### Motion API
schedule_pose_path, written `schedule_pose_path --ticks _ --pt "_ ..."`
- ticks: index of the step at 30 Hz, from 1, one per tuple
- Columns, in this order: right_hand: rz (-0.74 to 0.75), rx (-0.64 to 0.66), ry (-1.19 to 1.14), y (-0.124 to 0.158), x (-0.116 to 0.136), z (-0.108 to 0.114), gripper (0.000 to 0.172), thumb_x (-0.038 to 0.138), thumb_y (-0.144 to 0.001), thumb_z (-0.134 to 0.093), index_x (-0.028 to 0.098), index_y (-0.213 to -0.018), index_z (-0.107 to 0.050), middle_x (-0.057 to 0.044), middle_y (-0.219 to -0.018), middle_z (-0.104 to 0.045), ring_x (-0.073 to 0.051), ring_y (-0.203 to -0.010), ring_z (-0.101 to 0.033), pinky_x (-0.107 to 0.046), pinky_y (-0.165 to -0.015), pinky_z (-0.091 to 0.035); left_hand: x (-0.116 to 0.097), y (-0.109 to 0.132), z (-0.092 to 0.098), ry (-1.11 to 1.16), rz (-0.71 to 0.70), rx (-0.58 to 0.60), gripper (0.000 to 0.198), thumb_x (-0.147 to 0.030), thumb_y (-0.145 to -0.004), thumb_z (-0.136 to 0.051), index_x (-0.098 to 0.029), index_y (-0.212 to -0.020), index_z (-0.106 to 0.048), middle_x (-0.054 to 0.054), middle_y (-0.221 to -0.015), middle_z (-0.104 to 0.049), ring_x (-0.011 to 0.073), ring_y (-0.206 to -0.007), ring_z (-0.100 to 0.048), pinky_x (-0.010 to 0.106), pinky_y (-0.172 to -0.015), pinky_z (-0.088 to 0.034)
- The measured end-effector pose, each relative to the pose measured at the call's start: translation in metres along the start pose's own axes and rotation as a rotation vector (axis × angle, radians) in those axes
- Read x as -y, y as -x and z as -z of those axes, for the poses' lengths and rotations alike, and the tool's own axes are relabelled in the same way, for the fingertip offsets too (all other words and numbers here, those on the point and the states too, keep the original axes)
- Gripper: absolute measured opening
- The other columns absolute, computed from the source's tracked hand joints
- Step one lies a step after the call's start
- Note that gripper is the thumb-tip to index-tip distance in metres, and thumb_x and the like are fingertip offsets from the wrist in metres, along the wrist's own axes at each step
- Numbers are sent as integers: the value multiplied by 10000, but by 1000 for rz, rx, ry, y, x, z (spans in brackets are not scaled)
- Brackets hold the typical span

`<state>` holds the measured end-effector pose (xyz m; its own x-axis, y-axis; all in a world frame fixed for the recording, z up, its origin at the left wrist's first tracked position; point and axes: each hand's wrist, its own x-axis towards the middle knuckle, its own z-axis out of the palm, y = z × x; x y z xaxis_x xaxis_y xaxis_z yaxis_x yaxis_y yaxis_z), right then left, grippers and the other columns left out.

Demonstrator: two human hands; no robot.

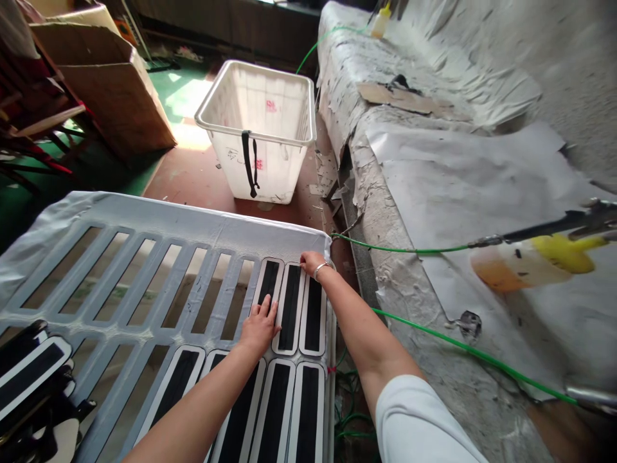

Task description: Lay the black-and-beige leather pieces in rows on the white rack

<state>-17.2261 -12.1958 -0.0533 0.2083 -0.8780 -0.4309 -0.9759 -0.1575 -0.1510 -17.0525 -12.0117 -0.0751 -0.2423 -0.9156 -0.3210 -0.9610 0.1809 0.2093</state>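
My left hand (260,325) lies with its fingers spread on a long rounded panel with a white border and a black middle strip (271,280). This panel sits over a slot in the grey slotted frame (197,296). My right hand (312,262), with a bracelet at the wrist, is at the far right corner of the frame. Its fingers are pinched together over the top end of another such panel (314,318); what lies between the fingertips is hidden. Between the two hands is a similar panel (289,308), and several more (308,411) fill the nearer row.
A pile of bordered black panels (33,373) rests at the left. Beyond the frame stands a white plastic bin (270,161) with a black strap. On the right, a paper-covered bench (424,186) holds a yellow-capped bottle (525,262) and green hoses (463,341). A cardboard box (116,96) stands far left.
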Motion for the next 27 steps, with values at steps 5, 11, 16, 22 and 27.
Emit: schedule_pose_path --ticks 5,11,16,22,27 --pt "37 -19 -5 4 0 3 147 230 -782 -572 220 -892 -670 -38 -963 -662 -170 -900 -591 -212 -754 -420 -5 1 2 -29 20 16 613 -357 -798 -545 -202 -1364 -369 89 -1472 -250 291 -1145 -417 361 -838 -468" --pt "14 -17 -21 1 1 2 119 215 -773 -584 216 -858 -667 -50 -940 -658 -183 -896 -594 -230 -769 -425 -3 1 0 -6 36 29 600 -357 -813 -508 -225 -1376 -346 73 -1485 -220 290 -1161 -397 371 -831 -469" --pt "-53 -91 -29 9 14 4 243 202 -795 -558 193 -1035 -596 -115 -1104 -577 -201 -892 -593 -288 -771 -438 -1 1 1 17 11 9 561 -333 -832 -471 -231 -1372 -356 75 -1475 -249 280 -1138 -413 370 -831 -460" --pt "30 -95 -125 0 47 3 196 313 -826 -550 193 -969 -606 -61 -966 -627 -157 -887 -581 -240 -777 -420 2 3 -1 1 10 -75 540 -340 -837 -442 -227 -1361 -377 57 -1457 -297 293 -1109 -429 379 -786 -462" --pt "50 -58 -196 -15 58 -1 107 238 -802 -563 182 -868 -626 -28 -820 -647 -133 -776 -580 -219 -710 -414 2 8 -4 17 47 -123 530 -338 -836 -416 -245 -1356 -384 68 -1446 -317 293 -1092 -430 413 -777 -442"
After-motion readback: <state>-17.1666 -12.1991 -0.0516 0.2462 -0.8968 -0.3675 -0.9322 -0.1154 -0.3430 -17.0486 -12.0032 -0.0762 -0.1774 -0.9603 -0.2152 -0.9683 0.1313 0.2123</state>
